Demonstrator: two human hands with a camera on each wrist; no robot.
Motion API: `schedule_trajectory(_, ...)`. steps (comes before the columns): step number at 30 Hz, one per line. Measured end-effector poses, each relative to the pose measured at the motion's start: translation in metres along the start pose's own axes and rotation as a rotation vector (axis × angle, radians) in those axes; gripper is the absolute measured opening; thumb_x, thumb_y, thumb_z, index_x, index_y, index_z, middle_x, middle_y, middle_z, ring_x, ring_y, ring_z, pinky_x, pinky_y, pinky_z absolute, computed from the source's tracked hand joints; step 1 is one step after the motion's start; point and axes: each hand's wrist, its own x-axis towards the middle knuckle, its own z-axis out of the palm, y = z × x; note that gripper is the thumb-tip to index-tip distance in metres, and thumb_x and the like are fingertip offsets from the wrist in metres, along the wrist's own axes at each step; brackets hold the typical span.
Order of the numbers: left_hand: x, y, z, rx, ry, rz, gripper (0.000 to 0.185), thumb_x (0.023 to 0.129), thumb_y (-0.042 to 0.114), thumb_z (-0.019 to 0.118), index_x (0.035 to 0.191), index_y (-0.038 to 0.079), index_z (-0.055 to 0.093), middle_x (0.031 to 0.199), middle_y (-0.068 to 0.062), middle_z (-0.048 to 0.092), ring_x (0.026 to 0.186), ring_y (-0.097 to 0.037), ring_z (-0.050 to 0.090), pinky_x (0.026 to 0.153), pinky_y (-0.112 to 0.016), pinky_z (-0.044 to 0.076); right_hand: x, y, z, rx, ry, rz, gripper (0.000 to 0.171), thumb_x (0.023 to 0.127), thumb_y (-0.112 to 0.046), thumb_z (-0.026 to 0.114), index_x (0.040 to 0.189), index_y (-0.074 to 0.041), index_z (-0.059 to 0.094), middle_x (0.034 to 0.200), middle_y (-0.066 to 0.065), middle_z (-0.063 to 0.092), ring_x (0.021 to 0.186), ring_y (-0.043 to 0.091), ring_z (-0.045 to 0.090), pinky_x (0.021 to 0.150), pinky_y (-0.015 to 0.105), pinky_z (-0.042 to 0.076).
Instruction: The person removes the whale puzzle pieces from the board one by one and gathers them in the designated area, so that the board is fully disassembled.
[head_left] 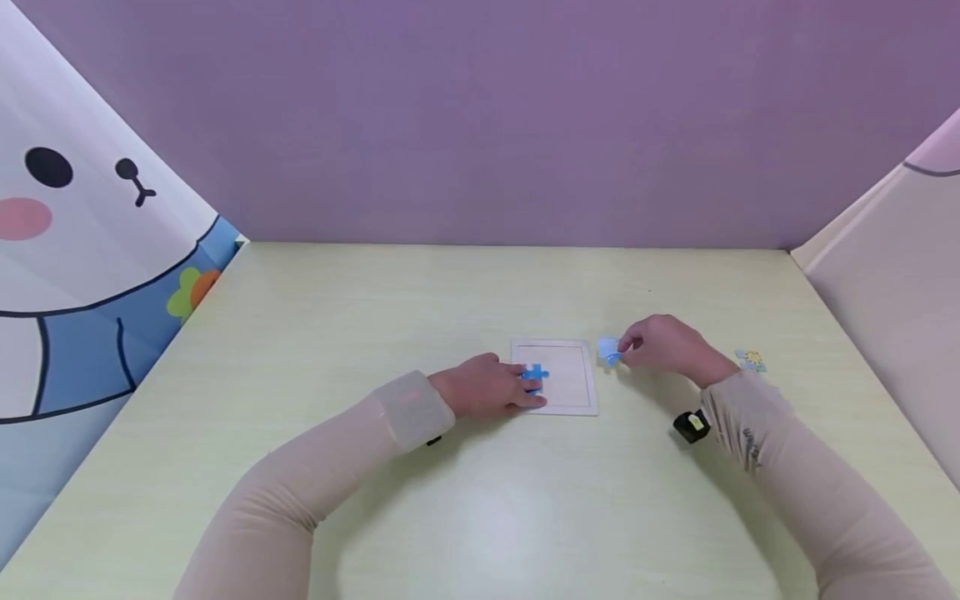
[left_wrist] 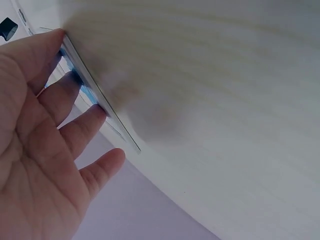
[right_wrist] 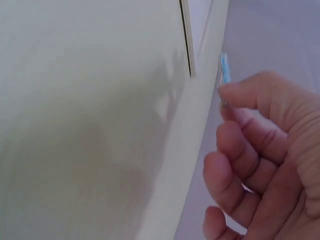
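**Two hands, two puzzle pieces at the tray**

The left hand (head_left: pixel 487 393) is lying flat on the pale green surface (head_left: pixel 480 517), its straight fingers pressing a blue jigsaw piece (head_left: pixel 534 377) down inside the near-left corner of the white puzzle tray (head_left: pixel 585 404). The left wrist view is showing those fingers (left_wrist: pixel 70 87) spread against the tray's edge with blue peeking between them. The right hand (head_left: pixel 663 346) is hovering just right of the tray, pinching a light blue piece (head_left: pixel 608 351) between thumb and fingertip; the right wrist view is showing that piece (right_wrist: pixel 224 67) edge-on, with the other fingers curling beneath it.

To do this step well, the left hand should probably be keeping steady downward pressure so the tray does not slide, while the right is turning its piece until knob and notch face the blue one, then lowering it flat rather than tilted.

The light blue piece is sitting at the right hand's fingertips, just beside the tray's far-right corner and apart from the seated piece. More loose pieces (head_left: pixel 751 359) are lying on the surface beyond the right wrist.
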Motion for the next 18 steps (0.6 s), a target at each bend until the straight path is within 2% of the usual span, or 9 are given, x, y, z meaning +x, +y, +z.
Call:
schedule_trajectory(6,-0.001,0.001,-0.001,-0.038,-0.009,-0.029,0.039,0.101,0.029,0.052,0.141,0.031,0.053,0.145,0.008,0.049,0.135,-0.018,0.046,0.086,-0.036,0.049,-0.007,0.017,-0.009,0.013,0.002,-0.035,0.018,0.086,-0.017,0.066,0.094,-0.002,0.074,0.088,0.004,0.071,0.083,0.020,0.061,0.077,0.043,0.050)
schedule_trajectory(11,-0.001,0.000,-0.002,-0.074,-0.037,-0.056,0.040,0.102,0.029,0.052,0.142,0.031,0.051,0.147,0.008,0.046,0.137,-0.018,0.043,0.091,-0.037,0.048,-0.012,0.028,-0.013,0.016,-0.010,-0.021,0.020,0.087,-0.018,0.066,0.097,-0.003,0.073,0.092,0.005,0.071,0.087,0.023,0.063,0.079,0.046,0.050)
schedule_trajectory(15,0.001,0.000,-0.001,-0.075,-0.041,-0.049,0.041,0.102,0.028,0.052,0.142,0.031,0.051,0.147,0.007,0.046,0.137,-0.018,0.043,0.091,-0.038,0.048,-0.015,0.037,-0.017,0.027,-0.007,0.008,0.020,0.088,-0.018,0.067,0.098,-0.002,0.073,0.092,0.007,0.070,0.087,0.024,0.061,0.077,0.045,0.050)
schedule_trajectory(18,0.002,0.001,0.001,-0.052,-0.029,-0.039,0.040,0.101,0.028,0.052,0.142,0.031,0.052,0.146,0.007,0.048,0.136,-0.018,0.045,0.087,-0.037,0.049,-0.017,0.043,-0.020,0.044,-0.004,0.011,0.018,0.089,-0.017,0.068,0.097,-0.001,0.072,0.091,0.007,0.069,0.083,0.021,0.059,0.076,0.043,0.049)
